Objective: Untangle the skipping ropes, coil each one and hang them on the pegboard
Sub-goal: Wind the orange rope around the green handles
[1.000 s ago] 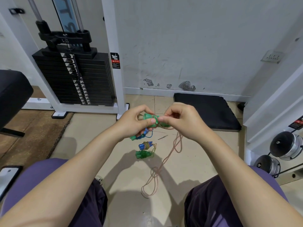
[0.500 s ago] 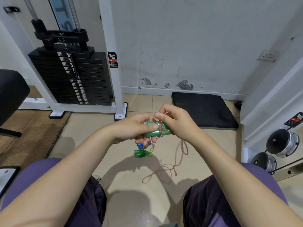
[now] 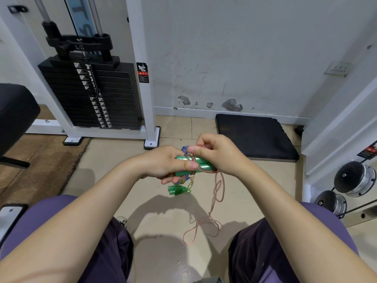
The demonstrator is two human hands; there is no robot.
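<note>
Gym corner, tiled floor (image 3: 167, 227), weight stack (image 3: 91, 92) and black mat (image 3: 255, 137) against a scuffed wall; the person sits with both hands raised over the floor. Left hand (image 3: 163, 162) is closed around the green handles (image 3: 193, 165), thumb pressing the turns down, while the right hand (image 3: 216, 154) pinches the pinkish rope (image 3: 218, 193), which trails in loose loops to the floor. Wrapping likely goes best with steady tension, each turn laid beside the last, and the dangling second green handle pair (image 3: 177, 189) kept clear.

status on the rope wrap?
Left hand grips green handles. Right hand pinches pink rope wrapped round them. Tail loose on floor; second rope's green handles dangle below.
</note>
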